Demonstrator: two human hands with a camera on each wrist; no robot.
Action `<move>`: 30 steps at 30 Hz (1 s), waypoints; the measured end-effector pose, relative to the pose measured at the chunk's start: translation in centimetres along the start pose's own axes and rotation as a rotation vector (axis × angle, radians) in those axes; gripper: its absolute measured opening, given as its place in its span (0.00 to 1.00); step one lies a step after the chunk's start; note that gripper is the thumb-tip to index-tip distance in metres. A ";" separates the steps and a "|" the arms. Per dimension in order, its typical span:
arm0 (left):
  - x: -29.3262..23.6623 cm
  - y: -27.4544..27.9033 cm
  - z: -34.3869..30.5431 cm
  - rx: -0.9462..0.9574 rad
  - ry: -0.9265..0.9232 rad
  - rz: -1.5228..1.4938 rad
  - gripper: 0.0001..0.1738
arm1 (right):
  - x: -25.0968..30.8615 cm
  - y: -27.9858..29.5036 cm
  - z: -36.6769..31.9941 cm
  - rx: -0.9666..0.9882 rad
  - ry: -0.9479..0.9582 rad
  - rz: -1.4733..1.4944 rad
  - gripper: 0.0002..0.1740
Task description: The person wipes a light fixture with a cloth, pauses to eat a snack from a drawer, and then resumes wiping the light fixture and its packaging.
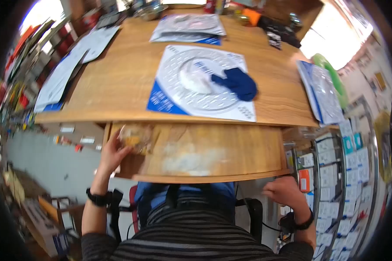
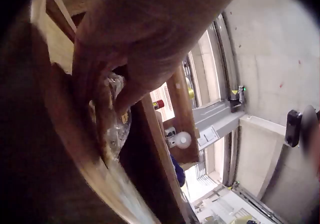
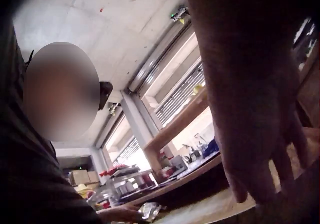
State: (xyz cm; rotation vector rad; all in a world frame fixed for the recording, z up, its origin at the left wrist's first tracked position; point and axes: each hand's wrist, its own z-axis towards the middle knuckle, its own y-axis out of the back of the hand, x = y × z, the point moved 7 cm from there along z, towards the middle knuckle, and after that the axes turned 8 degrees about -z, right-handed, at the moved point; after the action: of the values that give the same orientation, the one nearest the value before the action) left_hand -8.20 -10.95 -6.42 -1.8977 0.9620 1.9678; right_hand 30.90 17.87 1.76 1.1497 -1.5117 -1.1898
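Note:
My left hand is over the left end of the pulled-out drawer. Thumb and fingers hold a crinkled clear plastic bag with something yellowish inside. In the left wrist view the bag shows between thumb and fingers, partly hidden by the hand. My right hand is just off the drawer's front right corner. It holds nothing; in the right wrist view its fingers hang loosely, overlapping the drawer edge. Whitish smears mark the drawer's bottom.
On the desktop lies a white-and-blue sheet with a circular pattern, bearing a dark blue cloth. Flat packages are at the back, other packets at the left, another at the right edge. Shelves of boxes stand at right.

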 end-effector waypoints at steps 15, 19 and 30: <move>-6.8 -2.9 -9.5 0.185 -0.207 0.350 0.08 | -3.1 2.0 -2.0 -0.238 -0.208 0.210 0.10; -4.0 -6.8 -10.4 0.356 -0.235 0.456 0.11 | -1.5 6.0 -0.9 -0.565 -0.234 0.384 0.09; -4.0 -7.4 -2.7 0.270 -0.301 0.497 0.09 | -1.3 8.0 3.8 -0.675 -0.119 0.128 0.11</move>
State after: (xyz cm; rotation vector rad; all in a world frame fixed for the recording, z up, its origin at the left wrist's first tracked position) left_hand -1.18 -5.98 -4.58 -1.2537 1.6191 2.1512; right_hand 26.28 20.75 8.82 0.5293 -1.1030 -1.5340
